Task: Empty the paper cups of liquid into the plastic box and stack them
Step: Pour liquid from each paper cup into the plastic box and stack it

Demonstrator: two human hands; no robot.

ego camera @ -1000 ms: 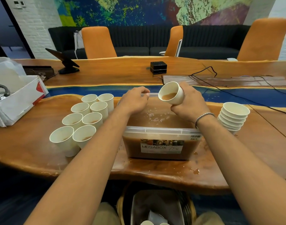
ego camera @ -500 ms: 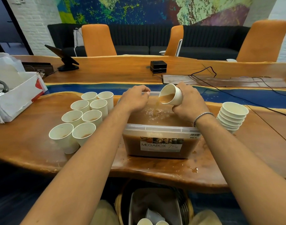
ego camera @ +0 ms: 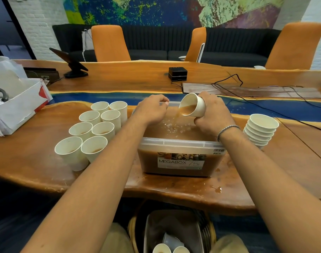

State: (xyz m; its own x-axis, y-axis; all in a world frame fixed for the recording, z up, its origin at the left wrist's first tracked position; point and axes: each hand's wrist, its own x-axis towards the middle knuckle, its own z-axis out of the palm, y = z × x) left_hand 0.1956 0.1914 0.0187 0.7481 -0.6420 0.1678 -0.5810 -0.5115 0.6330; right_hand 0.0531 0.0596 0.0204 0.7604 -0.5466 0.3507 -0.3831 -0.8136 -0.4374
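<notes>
Far left of the left hand (ego camera: 152,111), a white cardboard box (ego camera: 19,108) sits on the wooden table (ego camera: 37,161). Just left of the left forearm, 8 upright paper cups (ego camera: 103,129) stand packed in 2 rows; several show brown liquid at the bottom. The left hand curls its fingers and thumb around the far rim of the plastic box (ego camera: 179,144), pinching it near the far left corner. This box, labelled MEGABOX, sits between the 2 forearms and holds brown liquid (ego camera: 190,133) high up its walls. Just right of the left hand, the right hand (ego camera: 213,114) grasps a tilted paper cup (ego camera: 196,105) around its side, mouth turned left and down above the box's far half. A brown stream runs from the cup's lip into the box, bubbling where it lands. A metal bracelet (ego camera: 227,129) circles the right wrist. Right of that hand, a stack of nested cups (ego camera: 260,130) stands upright, apart from the box. Beside the right forearm, small brown drops (ego camera: 218,189) lie on the wood.
</notes>
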